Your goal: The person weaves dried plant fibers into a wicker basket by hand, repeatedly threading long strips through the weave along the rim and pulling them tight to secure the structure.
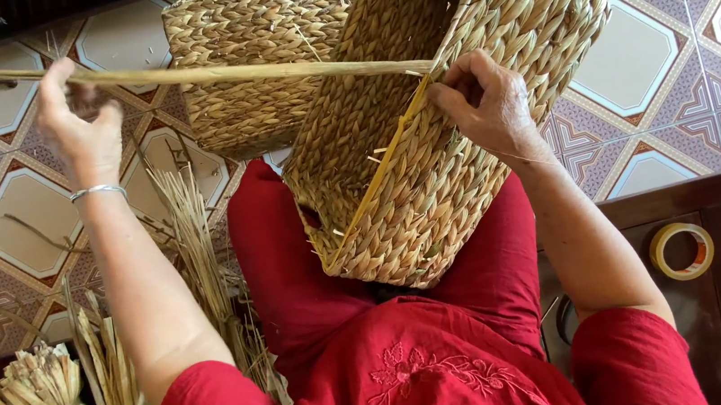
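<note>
Head view: left hand gripping straw strand, right hand on woven basket.

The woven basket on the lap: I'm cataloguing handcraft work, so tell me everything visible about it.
The woven basket is rectangular, plaited from thick tan straw-like fibre in a braided pattern, with a yellowish rim. It lies tilted on the person's red-clad lap, opening turned toward the left. The right hand presses on its rim, where a long pale strand meets it; the left hand pulls that strand taut. A second similar basket sits just behind it.

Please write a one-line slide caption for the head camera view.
Left hand pulls a long straw strand from a woven basket steadied by the right hand.
</note>
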